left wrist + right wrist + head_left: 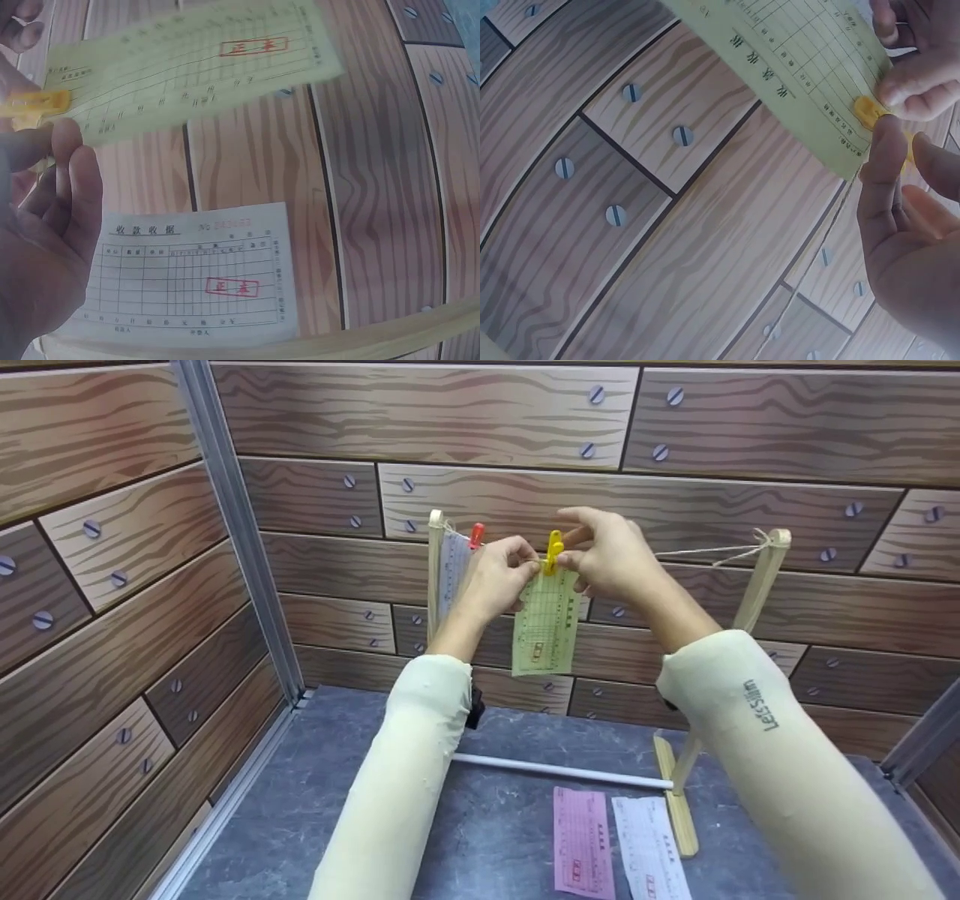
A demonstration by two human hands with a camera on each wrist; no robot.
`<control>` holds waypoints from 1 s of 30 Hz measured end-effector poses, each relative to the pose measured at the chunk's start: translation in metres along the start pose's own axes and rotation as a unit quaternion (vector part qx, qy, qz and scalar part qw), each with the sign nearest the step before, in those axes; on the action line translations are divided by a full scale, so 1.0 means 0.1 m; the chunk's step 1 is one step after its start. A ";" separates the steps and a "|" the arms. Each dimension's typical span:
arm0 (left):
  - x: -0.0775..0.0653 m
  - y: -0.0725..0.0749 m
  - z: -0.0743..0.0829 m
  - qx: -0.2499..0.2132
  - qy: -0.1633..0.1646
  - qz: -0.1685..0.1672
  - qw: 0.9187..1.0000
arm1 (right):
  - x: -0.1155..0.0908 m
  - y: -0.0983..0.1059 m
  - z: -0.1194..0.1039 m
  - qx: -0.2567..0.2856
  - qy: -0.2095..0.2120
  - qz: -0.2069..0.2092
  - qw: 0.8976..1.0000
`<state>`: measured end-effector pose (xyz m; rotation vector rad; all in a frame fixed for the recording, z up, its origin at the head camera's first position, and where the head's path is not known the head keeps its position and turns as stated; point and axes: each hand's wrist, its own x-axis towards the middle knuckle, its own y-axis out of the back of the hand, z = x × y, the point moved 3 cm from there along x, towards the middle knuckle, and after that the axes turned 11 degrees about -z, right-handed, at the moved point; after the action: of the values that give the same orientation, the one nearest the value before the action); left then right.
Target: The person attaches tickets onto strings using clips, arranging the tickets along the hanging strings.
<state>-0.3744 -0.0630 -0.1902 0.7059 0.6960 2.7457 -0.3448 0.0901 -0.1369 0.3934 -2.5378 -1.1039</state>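
Note:
A yellow-green receipt slip hangs from a white string, its upper edge in a yellow clothespin. My left hand pinches the slip's upper corner by the string, thumb and forefinger curled together just left of the clothespin. On the other side is my right hand, fingers spread and fingertips right at the clothespin, which shows between forefinger and thumb in the right wrist view. Further left on the string, a white receipt slip hangs beneath a red clothespin, partly behind my left hand.
Wooden posts hold up the string at both ends. A white rod joins their feet. On the grey tabletop lie a pink slip and another white slip. Wood-patterned panels stand close behind.

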 end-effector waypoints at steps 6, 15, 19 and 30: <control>-0.02 -0.10 -0.06 0.046 -0.003 0.016 0.999 | -0.18 0.11 0.14 0.032 0.015 0.040 0.999; -0.19 -0.26 -0.27 0.066 -0.085 0.067 0.992 | -0.62 0.31 0.40 0.066 0.086 0.136 0.985; -0.29 -0.35 -0.40 0.072 -0.140 0.096 0.983 | -0.83 0.40 0.59 0.062 0.115 0.177 0.975; -0.51 -0.69 -0.93 -0.044 -0.109 0.089 0.989 | -1.42 0.44 1.30 0.115 0.063 0.227 0.965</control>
<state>-0.3704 -0.0562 -0.3165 1.0741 0.4821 2.7766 -0.2755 0.2575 -0.2157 -0.0649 -2.4701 -0.5973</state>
